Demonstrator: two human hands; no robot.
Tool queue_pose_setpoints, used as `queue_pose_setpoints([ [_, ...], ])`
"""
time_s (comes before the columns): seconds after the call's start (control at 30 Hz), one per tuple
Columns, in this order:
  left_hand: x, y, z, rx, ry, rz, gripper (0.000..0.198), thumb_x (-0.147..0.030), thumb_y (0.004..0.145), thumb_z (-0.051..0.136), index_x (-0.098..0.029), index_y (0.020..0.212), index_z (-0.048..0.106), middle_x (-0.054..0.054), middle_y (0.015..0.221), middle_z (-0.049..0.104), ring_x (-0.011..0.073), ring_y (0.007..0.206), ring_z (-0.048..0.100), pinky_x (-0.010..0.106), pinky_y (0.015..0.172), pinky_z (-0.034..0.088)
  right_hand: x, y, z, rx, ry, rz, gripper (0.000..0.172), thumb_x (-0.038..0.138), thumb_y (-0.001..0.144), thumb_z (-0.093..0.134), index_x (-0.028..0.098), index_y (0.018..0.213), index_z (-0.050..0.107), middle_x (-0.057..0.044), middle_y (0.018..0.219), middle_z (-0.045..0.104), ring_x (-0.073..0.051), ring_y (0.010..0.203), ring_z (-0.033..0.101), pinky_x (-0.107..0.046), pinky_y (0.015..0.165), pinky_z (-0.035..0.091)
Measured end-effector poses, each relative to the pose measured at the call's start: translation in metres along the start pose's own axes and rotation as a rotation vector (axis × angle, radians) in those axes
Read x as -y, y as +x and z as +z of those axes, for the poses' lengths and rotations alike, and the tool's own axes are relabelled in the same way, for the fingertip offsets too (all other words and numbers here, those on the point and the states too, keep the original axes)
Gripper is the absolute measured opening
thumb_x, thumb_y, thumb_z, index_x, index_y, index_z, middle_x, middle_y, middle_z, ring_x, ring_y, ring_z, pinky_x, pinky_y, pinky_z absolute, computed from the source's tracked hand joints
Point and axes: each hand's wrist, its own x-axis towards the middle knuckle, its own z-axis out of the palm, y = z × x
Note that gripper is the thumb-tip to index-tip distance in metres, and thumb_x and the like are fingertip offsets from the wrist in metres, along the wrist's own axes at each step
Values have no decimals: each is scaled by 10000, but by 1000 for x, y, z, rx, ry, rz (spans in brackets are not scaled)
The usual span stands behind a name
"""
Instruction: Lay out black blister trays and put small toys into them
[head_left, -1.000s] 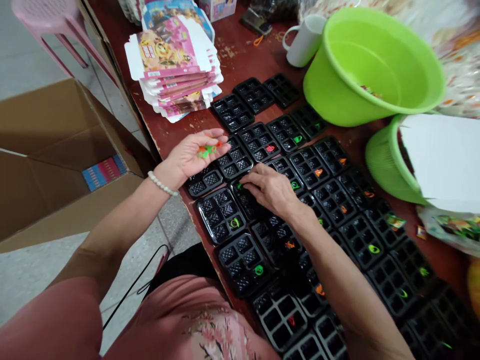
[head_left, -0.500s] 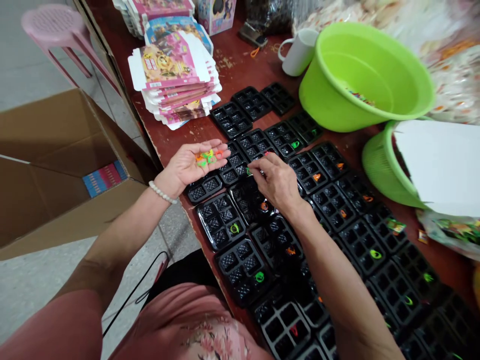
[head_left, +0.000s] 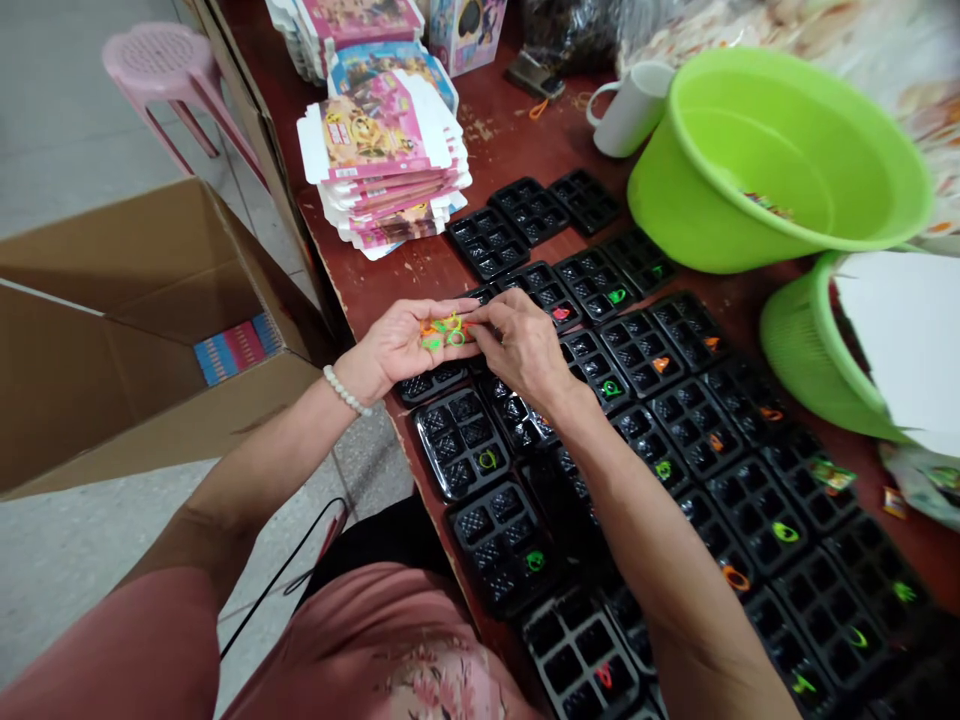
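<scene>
My left hand [head_left: 394,345] is palm up with its fingers stretched out, and small bright plastic rings [head_left: 448,330] in green, yellow and orange lie on it. The fingertips of my right hand [head_left: 525,350] are pinched together at the left fingers, beside the rings; an orange-red bit shows at the pinch. Under and around both hands lie rows of black compartment trays [head_left: 459,440]. Many trays hold one coloured ring, such as a green ring [head_left: 535,561] and a pink one [head_left: 561,313]. Trays beneath my hands are partly hidden.
Flat printed boxes [head_left: 386,130] are stacked at the table's back left. A green tub [head_left: 690,190], a white mug [head_left: 630,110] and a green basket [head_left: 802,350] stand farther back. An open carton [head_left: 97,380] and a pink stool [head_left: 161,60] are on the left.
My right hand has moved left from over the trays to the rings on my left palm. The view has shifted, so the table's things appear farther right.
</scene>
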Motion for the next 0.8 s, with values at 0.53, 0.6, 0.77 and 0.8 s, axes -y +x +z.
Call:
queue_pose_setpoints([
  [0.53,-34,-13,-33,-46,-67,136,504,-98,916,503,-63,1408,605,186,1219,754,299,1115,753,463,953,630,21,-13,14,116,28,-38,263,154,1031,521,205,1135,757,-92,1066,736,-215,967,699,-353,897,572],
  [0.6,-27,-11,-27,-7,-77,114,494,-95,920,492,-45,1397,611,186,1184,761,273,1036,767,402,880,642,27,-6,11,38,48,-60,239,179,1033,541,209,1163,740,-96,1109,720,-218,1021,692,-358,923,574],
  [0.77,-13,-3,-14,28,-135,66,422,-42,902,483,10,1275,673,145,893,764,165,675,709,237,596,573,30,10,15,79,65,-101,148,200,1012,621,224,1112,727,-93,1172,705,-227,1112,678,-357,945,581],
  [0.8,-12,-1,-13,33,-141,65,416,-31,901,479,11,1264,677,142,871,759,163,661,701,239,596,574,27,11,16,63,71,-99,129,213,1018,620,226,1091,725,-88,1144,709,-221,1086,683,-354,938,582],
])
